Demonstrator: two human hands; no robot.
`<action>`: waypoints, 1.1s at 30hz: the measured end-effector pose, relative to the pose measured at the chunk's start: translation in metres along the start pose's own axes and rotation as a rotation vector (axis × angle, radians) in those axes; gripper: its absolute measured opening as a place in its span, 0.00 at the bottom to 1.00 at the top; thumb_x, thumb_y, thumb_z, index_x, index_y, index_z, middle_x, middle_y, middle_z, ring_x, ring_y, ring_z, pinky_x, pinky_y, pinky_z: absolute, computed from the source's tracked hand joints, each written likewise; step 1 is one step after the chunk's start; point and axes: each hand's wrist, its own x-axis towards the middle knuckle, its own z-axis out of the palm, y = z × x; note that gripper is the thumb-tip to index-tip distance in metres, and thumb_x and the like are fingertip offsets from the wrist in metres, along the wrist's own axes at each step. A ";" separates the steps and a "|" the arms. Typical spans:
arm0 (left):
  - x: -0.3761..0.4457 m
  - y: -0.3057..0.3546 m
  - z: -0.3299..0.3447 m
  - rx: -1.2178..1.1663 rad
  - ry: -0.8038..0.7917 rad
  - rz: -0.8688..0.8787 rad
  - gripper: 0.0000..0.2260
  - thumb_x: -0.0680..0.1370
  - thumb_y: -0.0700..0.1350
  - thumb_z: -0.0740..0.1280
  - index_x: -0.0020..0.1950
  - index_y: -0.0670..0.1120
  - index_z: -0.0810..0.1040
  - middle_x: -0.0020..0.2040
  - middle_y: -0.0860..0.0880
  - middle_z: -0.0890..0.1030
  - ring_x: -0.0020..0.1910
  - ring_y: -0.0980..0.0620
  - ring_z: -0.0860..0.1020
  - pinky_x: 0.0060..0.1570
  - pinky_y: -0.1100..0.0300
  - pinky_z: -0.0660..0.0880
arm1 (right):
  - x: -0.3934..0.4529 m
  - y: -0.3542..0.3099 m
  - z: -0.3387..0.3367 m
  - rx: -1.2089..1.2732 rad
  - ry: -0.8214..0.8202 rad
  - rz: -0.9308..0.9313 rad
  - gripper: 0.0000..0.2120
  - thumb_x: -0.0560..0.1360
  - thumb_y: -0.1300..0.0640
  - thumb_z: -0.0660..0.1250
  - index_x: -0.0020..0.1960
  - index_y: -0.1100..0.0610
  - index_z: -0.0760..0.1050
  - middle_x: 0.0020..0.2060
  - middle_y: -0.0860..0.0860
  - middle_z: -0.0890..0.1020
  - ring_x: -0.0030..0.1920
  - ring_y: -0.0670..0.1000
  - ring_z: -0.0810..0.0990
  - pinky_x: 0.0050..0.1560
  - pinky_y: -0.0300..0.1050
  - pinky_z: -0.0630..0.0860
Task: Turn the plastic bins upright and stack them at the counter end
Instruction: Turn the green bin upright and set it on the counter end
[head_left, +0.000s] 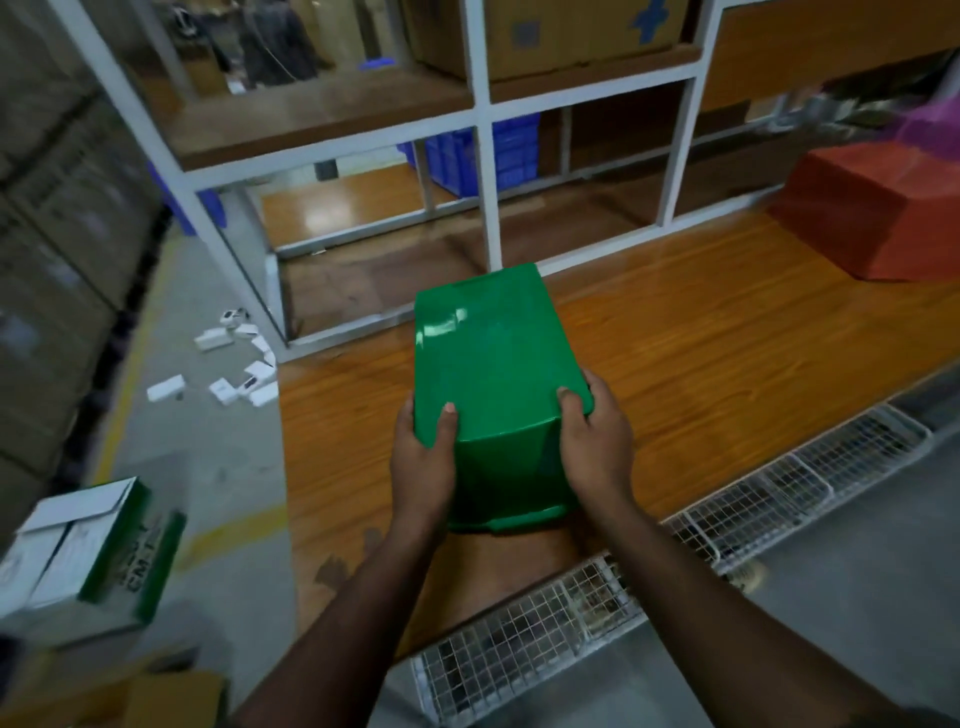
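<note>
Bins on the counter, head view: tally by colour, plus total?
Green bin, upside down, held by the left hand and right hand: 1
Red bin, upside down at the far right of the counter: 1
Total: 2
The blue bins sit behind the shelving, not on the counter, and are too blurred to count.

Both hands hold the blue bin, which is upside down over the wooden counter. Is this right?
Not quite: the bin is green, not blue, as the head view shows. The rest stands: the left hand and the right hand hold it upside down over the wooden counter.
</note>
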 end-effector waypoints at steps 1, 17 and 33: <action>-0.002 -0.001 -0.005 -0.056 0.028 -0.016 0.19 0.81 0.52 0.66 0.72 0.51 0.72 0.63 0.49 0.81 0.59 0.48 0.82 0.60 0.43 0.79 | -0.002 -0.007 -0.001 0.017 -0.042 -0.033 0.27 0.78 0.40 0.56 0.73 0.50 0.69 0.67 0.51 0.77 0.65 0.53 0.75 0.64 0.55 0.74; -0.070 -0.004 -0.016 -0.936 -0.001 -0.437 0.17 0.86 0.50 0.56 0.68 0.44 0.75 0.65 0.43 0.81 0.61 0.44 0.80 0.53 0.49 0.82 | -0.074 -0.052 -0.017 0.373 -0.355 -0.022 0.14 0.75 0.46 0.68 0.55 0.55 0.78 0.49 0.53 0.85 0.50 0.51 0.84 0.47 0.48 0.82; -0.121 0.030 -0.083 0.525 0.418 0.500 0.19 0.82 0.49 0.60 0.72 0.46 0.73 0.69 0.49 0.76 0.68 0.52 0.73 0.69 0.56 0.68 | -0.090 -0.045 0.002 -0.550 -0.511 -0.997 0.17 0.70 0.68 0.65 0.55 0.54 0.79 0.46 0.49 0.82 0.49 0.52 0.78 0.54 0.48 0.66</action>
